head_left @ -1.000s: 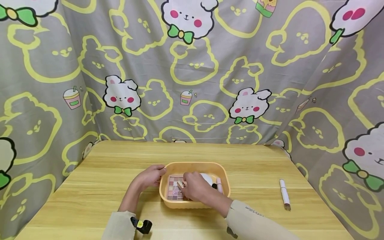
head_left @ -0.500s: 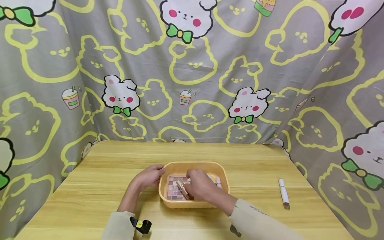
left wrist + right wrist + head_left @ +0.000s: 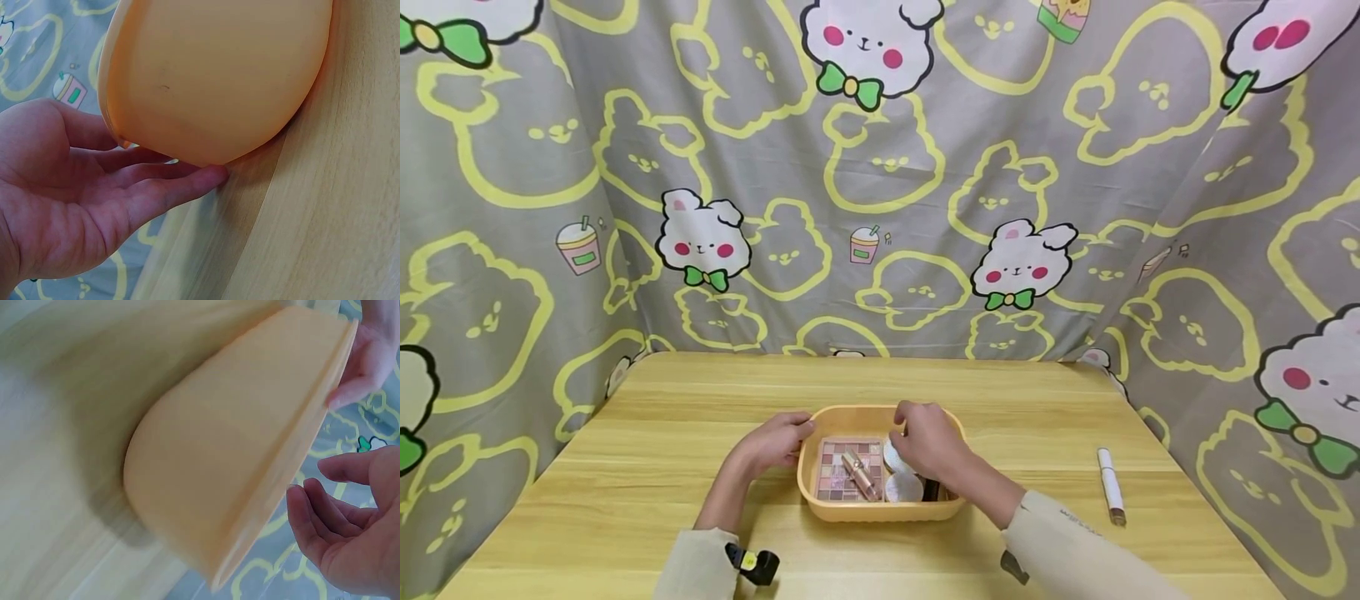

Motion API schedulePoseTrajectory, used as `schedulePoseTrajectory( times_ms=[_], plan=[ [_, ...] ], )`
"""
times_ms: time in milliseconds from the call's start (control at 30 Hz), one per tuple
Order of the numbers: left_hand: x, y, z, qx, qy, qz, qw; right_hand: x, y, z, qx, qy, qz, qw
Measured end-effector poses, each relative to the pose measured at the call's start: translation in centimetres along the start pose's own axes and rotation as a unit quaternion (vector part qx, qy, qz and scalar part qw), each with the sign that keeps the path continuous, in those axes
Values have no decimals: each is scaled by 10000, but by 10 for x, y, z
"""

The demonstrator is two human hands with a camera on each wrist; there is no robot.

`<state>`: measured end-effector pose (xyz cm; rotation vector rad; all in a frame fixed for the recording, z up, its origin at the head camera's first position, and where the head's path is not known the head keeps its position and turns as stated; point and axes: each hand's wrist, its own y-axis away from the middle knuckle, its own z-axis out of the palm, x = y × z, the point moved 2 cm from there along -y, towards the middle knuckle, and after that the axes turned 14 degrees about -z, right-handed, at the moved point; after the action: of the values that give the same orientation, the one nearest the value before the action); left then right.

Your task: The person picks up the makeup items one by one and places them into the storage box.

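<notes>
An orange plastic basket point(image 3: 872, 512) stands on the table. At its left end my left hand point(image 3: 775, 439) grips the rim, thumb over the edge and fingers point(image 3: 175, 190) against the outer wall in the left wrist view. My right hand point(image 3: 928, 437) hovers over the right half of the basket; in the right wrist view its fingers are loosely bent, with nothing between thumb and fingertips. Inside lie an eyeshadow palette point(image 3: 829, 482), a gold lipstick tube point(image 3: 861, 477) slanting across it, and two round white cases point(image 3: 903, 487). A dark item point(image 3: 930, 490) is partly hidden by my right hand.
A slim white tube point(image 3: 1111, 486) with a brown end lies on the wooden table point(image 3: 700, 396) to the right of the basket. A patterned grey curtain point(image 3: 917, 317) hangs behind and along both sides.
My right hand has left the lipstick tube lying on the palette and moved right and upward, uncovering the round cases. The left hand stays on the rim.
</notes>
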<state>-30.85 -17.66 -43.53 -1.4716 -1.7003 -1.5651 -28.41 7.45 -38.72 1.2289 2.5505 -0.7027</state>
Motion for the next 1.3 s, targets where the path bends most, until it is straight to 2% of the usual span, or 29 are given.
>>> schedulePoseTrajectory(
  times_ms=[500,767,900,1033,1133,1300],
  plan=[
    [-2,0,0,-19,103,-51,9999,38,18,-36,207,159,830,9962],
    [-3,0,-1,14,10,-62,10000,59,29,-54,162,473,949,9942],
    [-2,1,-1,17,-17,-85,10000,69,36,-62,-107,590,1149,9916],
    [-1,1,-1,24,-18,-87,10000,83,43,-68,-676,655,1456,9849],
    [-1,1,0,54,-45,-90,9999,94,50,-70,-956,701,1563,9806],
    [0,0,0,74,-38,-94,9999,112,60,-75,-1024,727,1660,9781]
  ],
)
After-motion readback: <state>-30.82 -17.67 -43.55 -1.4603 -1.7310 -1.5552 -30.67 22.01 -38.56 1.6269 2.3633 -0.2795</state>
